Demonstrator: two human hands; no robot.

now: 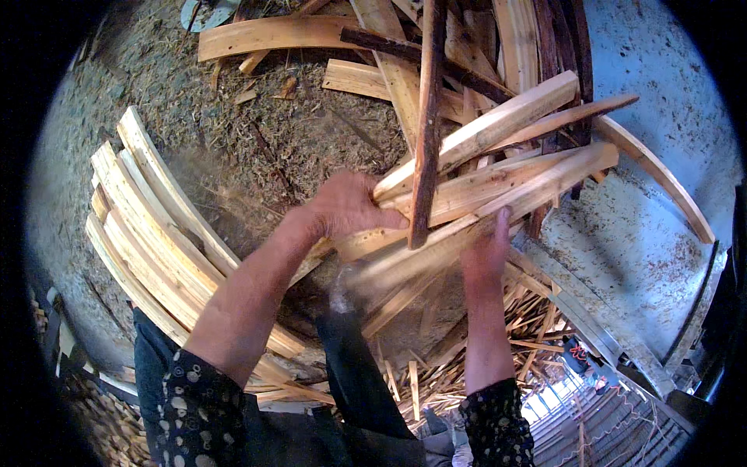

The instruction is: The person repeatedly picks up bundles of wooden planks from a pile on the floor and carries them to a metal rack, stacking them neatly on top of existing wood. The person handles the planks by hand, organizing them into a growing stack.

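Note:
My left hand is closed around the near-left end of a pale, squared wooden plank in the middle of the view. Its thumb lies along a second plank just below. My right hand grips another long wooden plank from underneath, thumb up its side. That plank slants from upper right to lower left, its lower-left end blurred by motion. A dark strip with bark crosses upright over the planks between my hands. Where the planks overlap, parts of my fingers are hidden.
Several curved pale planks lie side by side on the left. More boards are heaped at the top on chip-strewn ground. A light-blue metal surface stands at right. Thin wood scraps pile up below my right hand.

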